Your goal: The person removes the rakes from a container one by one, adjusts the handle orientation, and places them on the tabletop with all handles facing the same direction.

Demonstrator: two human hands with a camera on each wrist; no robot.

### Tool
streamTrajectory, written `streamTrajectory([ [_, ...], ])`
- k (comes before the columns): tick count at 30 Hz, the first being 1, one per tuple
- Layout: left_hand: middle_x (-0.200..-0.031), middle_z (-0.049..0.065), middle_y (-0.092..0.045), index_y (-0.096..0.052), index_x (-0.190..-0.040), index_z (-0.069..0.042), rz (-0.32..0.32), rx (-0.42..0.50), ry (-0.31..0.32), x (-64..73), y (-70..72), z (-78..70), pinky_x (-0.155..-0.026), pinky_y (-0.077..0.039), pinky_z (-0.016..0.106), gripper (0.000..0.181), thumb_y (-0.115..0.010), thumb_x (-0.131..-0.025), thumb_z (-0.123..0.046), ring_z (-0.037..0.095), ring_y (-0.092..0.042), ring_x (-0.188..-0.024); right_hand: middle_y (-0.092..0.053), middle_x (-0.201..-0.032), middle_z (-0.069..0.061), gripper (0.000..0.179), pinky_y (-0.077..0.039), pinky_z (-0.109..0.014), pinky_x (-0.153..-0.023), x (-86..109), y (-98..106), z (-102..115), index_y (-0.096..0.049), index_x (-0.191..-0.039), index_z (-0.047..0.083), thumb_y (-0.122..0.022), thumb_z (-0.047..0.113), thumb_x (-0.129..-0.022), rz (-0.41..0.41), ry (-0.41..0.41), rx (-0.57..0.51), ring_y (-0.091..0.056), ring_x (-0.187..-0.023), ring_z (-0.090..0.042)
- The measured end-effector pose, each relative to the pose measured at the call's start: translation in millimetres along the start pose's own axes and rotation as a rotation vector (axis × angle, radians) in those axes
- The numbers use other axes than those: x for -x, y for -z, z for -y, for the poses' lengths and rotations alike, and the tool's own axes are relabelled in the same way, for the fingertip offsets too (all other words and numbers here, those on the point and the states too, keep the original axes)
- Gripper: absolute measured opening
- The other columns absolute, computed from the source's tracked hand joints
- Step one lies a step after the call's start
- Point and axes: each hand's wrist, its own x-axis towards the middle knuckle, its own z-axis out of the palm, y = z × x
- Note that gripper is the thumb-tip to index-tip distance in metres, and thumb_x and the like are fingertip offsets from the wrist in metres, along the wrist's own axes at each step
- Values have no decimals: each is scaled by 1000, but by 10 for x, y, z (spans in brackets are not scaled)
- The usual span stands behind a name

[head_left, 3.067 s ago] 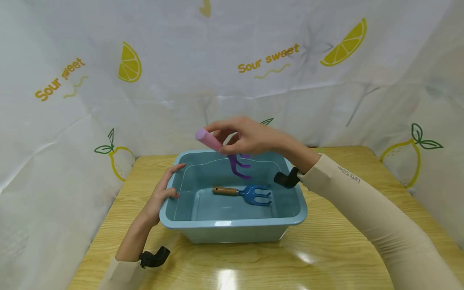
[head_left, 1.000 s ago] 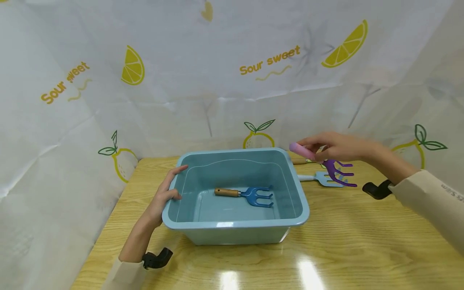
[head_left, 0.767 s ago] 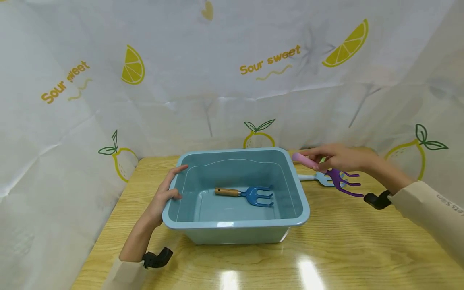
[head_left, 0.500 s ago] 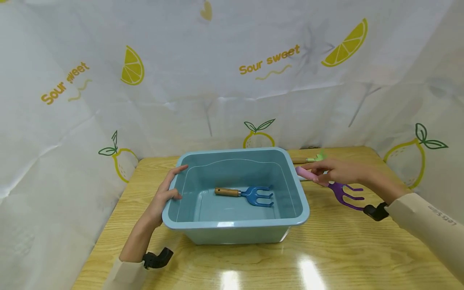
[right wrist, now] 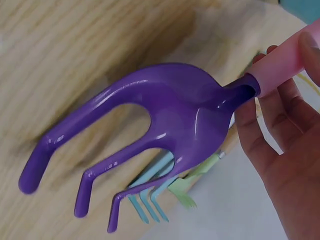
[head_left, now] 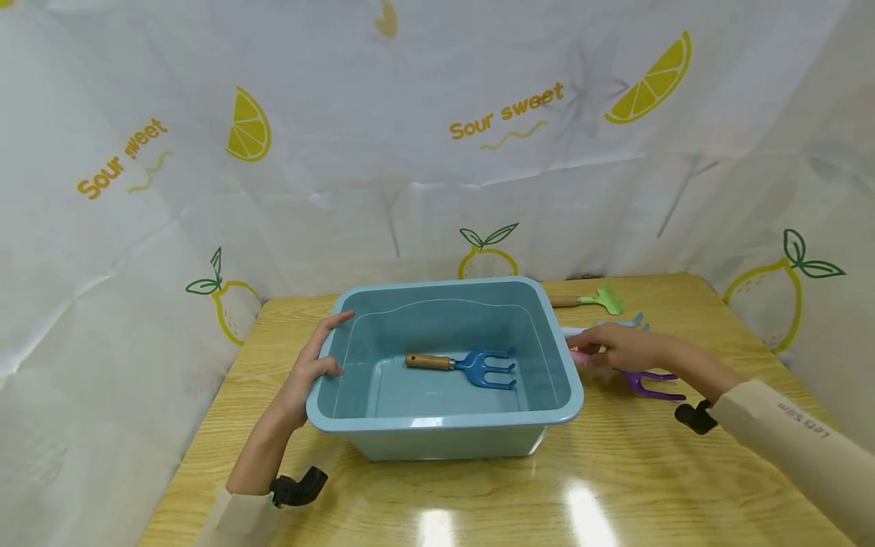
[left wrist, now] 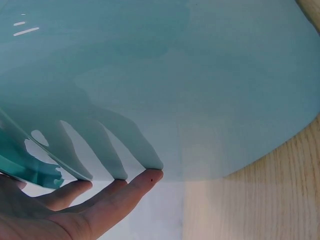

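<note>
My right hand (head_left: 625,347) holds the pink handle of a purple hand rake (head_left: 641,382), low over the table just right of the tub. In the right wrist view, fingers and thumb wrap the handle, and the three bent tines (right wrist: 185,115) point down-left. My left hand (head_left: 304,376) grips the left side of the blue plastic tub (head_left: 424,423), thumb over the rim; the left wrist view shows fingertips (left wrist: 152,176) against the tub's wall. On the tub's floor lies a blue hand rake (head_left: 476,370) with a wooden handle, tines to the right.
Behind my right hand, a light-blue hand rake (head_left: 632,322) lies on the wooden table (head_left: 690,448), partly hidden by the hand. Farther back is a green hand rake (head_left: 607,298) with a wooden handle. A white lemon-printed curtain (head_left: 355,228) hangs behind the table.
My right hand has carried the purple hand rake from above the tub to the right, then lowered it toward the table in front of the light-blue one. The left hand keeps its place.
</note>
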Motion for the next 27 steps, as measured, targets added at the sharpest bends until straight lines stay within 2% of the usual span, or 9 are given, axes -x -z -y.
streamTrajectory([
  [4,-169,16,-10,-27,-161,-18,-2,-2,-2,-6,-2,2,-95,-46,59,84,-45,-79,-7,53,-28,-144,-76,-120,2,33,-57,-30,-86,-11,-77,-16,-68,-135,13,-59,14,-103,-7,26,34,-70,-106,-9],
  [11,-169,16,-11,-27,-161,-18,-5,-2,-1,-3,3,8,-94,-46,57,85,-45,-78,-7,52,-28,-144,-74,-105,10,23,-53,-26,-79,-1,-204,-33,-73,-119,23,-65,14,-100,-67,28,17,-67,-95,-5],
  [17,-169,16,-11,-27,-161,-18,-4,-2,-1,-4,0,-3,-95,-46,57,85,-45,-79,-8,51,-28,-144,-68,-99,11,21,-50,-26,-75,30,-328,-101,-74,-114,26,-68,16,-97,-125,15,55,-60,-89,-2],
  [22,-169,16,-11,-27,-161,-18,-4,-2,-1,0,-3,-8,-95,-46,59,84,-45,-79,-8,52,-28,-144,-59,-90,10,17,-43,-25,-70,49,-374,-132,-70,-102,30,-70,15,-95,-152,9,107,-49,-81,-1],
  [27,-169,15,-11,-27,-161,-18,-8,-5,-2,-4,1,5,-96,-45,59,85,-45,-79,-8,52,-28,-144,-59,-89,10,16,-42,-24,-69,50,-386,-131,-68,-97,31,-70,14,-96,-168,12,109,-48,-79,-1],
])
